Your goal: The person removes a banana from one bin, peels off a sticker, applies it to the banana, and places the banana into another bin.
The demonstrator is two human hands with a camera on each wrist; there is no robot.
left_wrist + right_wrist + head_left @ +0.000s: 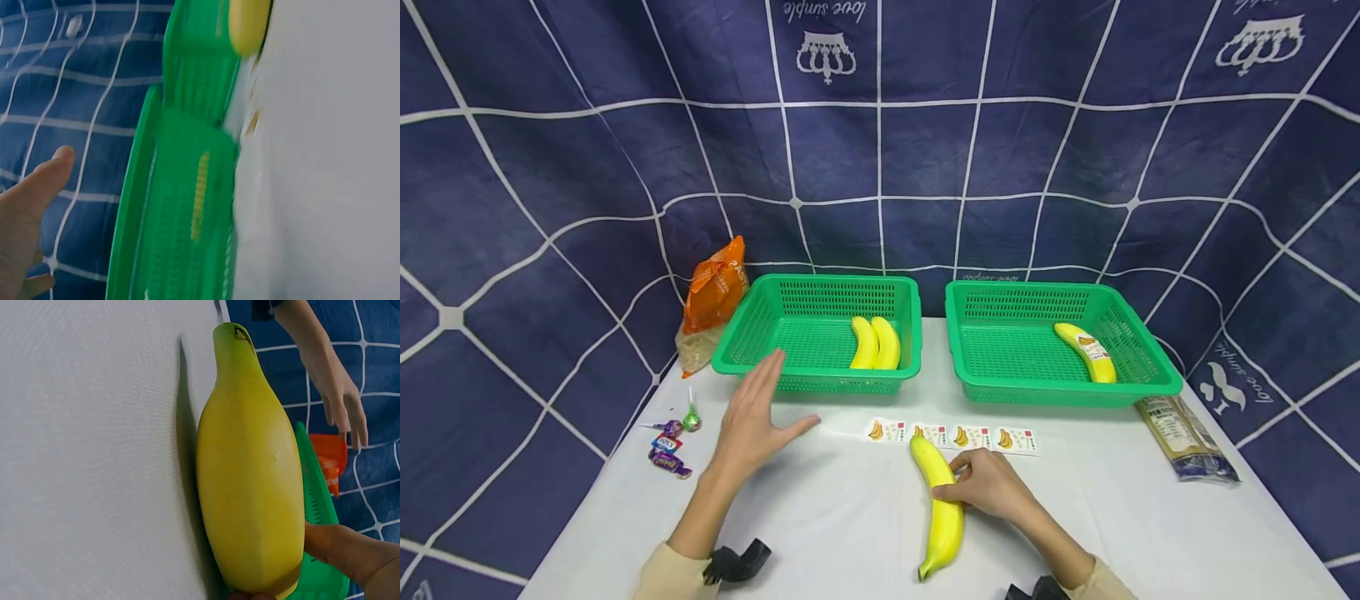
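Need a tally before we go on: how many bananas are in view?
4. Two lie side by side in the left basket, one in the right basket, one on the table under the right hand. None appear hidden.

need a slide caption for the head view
Right hand holds a banana on the table below a sticker strip; left hand open near two green baskets.

A blurred green basket fills the middle, a straight finger left of it, the white bench right, a banana at top.
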